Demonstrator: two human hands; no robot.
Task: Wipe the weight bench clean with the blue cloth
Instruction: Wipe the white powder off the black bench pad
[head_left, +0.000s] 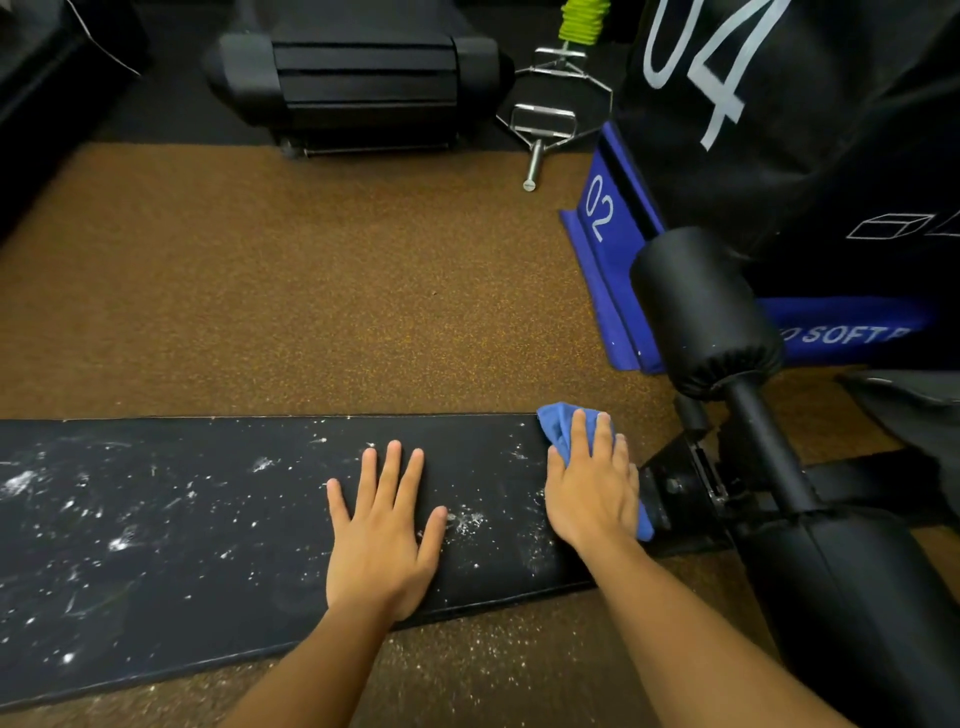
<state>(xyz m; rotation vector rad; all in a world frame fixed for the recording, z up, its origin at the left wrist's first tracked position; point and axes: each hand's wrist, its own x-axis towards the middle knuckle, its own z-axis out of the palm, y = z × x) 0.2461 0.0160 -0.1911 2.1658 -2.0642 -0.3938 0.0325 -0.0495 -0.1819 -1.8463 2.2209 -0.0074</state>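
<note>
I'm seeing the blue cloth lying at the right end of the bench pad, my right hand pressing it down, fingers mostly straight over it, not bunching it. Left hand is lying flat, bracing the pad, holding nothing. White specks are covering the pad leftward; I'm judging long, firm, overlapping strokes that way work best, moving the left hand clear.
</note>
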